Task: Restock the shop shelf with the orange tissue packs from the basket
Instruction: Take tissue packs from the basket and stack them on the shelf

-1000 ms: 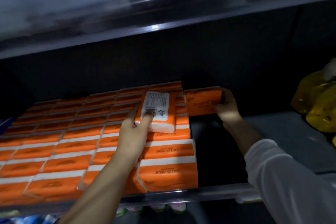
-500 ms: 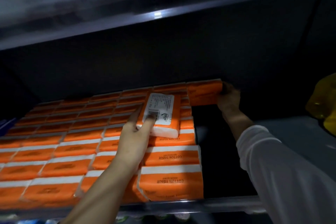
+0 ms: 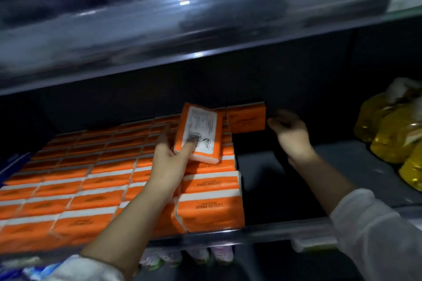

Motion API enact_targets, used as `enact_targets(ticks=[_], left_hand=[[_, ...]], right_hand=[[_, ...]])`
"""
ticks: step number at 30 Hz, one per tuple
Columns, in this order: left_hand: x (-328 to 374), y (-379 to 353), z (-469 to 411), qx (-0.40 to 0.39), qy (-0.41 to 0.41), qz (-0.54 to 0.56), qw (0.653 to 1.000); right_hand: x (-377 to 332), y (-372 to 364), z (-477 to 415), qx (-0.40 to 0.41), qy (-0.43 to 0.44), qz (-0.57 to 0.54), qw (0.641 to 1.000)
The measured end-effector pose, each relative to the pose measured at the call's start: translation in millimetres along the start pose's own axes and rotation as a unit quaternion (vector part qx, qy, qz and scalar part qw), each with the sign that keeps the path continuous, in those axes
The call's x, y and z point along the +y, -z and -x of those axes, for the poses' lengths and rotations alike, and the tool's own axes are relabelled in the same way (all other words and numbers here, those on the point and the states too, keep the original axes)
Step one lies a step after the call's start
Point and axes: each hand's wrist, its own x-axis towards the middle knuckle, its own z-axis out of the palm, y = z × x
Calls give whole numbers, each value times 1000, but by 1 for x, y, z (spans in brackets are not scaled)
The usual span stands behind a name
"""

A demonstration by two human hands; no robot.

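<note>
Rows of orange tissue packs (image 3: pixel 91 180) fill the left and middle of the dark shelf (image 3: pixel 262 231). My left hand (image 3: pixel 169 164) grips one orange tissue pack (image 3: pixel 201 132) with a white label, tilted above the rightmost row. A further orange pack (image 3: pixel 247 118) stands at the back of the shelf, starting a new column. My right hand (image 3: pixel 290 134) hovers just right of that pack, fingers loosely curled, holding nothing. The basket is out of sight.
Yellow bottles (image 3: pixel 395 130) stand at the right end of the shelf. Bare shelf floor (image 3: pixel 262 175) lies between the orange rows and the bottles. Another shelf board (image 3: pixel 205 36) hangs close overhead. Small packs (image 3: pixel 201 255) show on the level below.
My right hand has let go of the back pack and drawn away to the right. My left hand has lifted and tilted its pack. The view has shifted down.
</note>
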Motion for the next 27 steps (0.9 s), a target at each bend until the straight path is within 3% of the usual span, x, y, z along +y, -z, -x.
enact_targets(ticks=[5, 8, 10, 13, 18, 20, 24, 27], left_hand=[[24, -5, 26, 50, -141, -72, 986], [28, -7, 40, 54, -284, -151, 945], [29, -5, 51, 12, -361, -185, 914], [29, 1, 65, -47, -423, -215, 879], [23, 14, 76, -51, -476, -290, 828], [21, 20, 80, -65, -452, -310, 834], [29, 26, 91, -112, -232, -211, 943], [37, 22, 97, -125, -100, -82, 984]], right_hand=[[-57, 11, 57, -87, -48, -27, 995], [-83, 14, 88, -161, -111, -89, 977], [-96, 18, 104, -199, -147, -109, 963], [-107, 24, 120, -239, -176, -117, 948], [-110, 29, 139, -257, -215, -176, 926], [-110, 31, 143, -247, -206, -193, 927], [-108, 36, 147, -242, -173, -201, 933], [-105, 39, 149, -244, -165, -196, 935]])
